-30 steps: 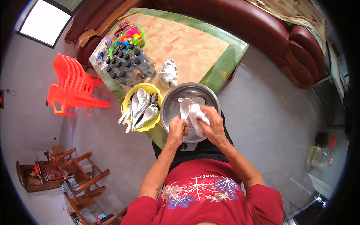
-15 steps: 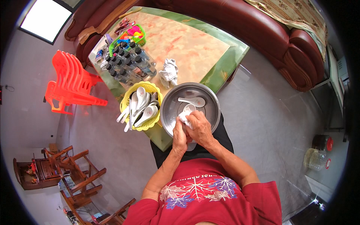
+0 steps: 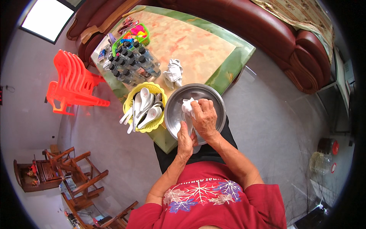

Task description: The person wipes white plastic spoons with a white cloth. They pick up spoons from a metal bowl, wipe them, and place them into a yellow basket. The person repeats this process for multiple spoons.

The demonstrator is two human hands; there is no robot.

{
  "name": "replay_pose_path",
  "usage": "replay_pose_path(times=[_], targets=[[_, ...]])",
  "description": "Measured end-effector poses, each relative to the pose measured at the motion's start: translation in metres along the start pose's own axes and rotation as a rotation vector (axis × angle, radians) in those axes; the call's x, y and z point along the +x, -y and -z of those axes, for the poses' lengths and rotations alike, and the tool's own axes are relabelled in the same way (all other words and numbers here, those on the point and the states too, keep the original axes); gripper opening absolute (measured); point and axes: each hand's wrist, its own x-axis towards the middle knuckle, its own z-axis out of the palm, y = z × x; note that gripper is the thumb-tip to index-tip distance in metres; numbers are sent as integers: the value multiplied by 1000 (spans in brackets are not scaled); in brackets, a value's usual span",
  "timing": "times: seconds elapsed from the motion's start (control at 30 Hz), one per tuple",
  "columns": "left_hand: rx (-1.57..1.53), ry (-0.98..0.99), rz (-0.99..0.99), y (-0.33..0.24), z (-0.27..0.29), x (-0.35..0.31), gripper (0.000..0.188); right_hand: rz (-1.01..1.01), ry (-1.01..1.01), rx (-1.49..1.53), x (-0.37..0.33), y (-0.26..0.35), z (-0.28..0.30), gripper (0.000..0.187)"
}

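Both the left hand [image 3: 186,141] and the right hand [image 3: 205,119] are over a wide metal basin [image 3: 174,119], at the near corner of the worktop [image 3: 198,45]. The left fingers curl around what looks like a white spoon [image 3: 190,128], mostly hidden and blurred above the basin; the right fingers, slightly farther off, clench a bunched white cloth [image 3: 188,108]. Just left of the basin, a yellow basket [image 3: 151,127] holds a heap of spoons [image 3: 154,113], some handles jutting over its rim. Farther away lie a crumpled white rag [image 3: 174,72], then dark-capped bottles [image 3: 151,68] and a green basket [image 3: 148,39], with a maroon sofa [image 3: 228,15] beyond. The smooth spoon could slip and chip against the metal if the left grip loosened while the cloth tugged at it, and a sleeve or elbow catching those jutting handles might tip some out. Compared with half a second ago, the right hand and its cloth have shifted farther from the body, and the loose spoon then plain in the basin is now largely covered
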Motion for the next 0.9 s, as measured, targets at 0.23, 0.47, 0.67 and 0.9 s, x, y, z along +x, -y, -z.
replay_pose_path(times=[0.23,0.47,0.67,0.9], targets=[[-52,-101,-115,4,-2,11,62,-56,168,52,-25,13,4,19],[-279,69,-48,8,18,20,68,-141,469,361,-37,21,24,17],[-406,161,40,4,20,14,74,-66,498,500,-45,12,33,20],[-194,84,-36,0,-3,3,62,-34,51,144,-10,12,12,26]])
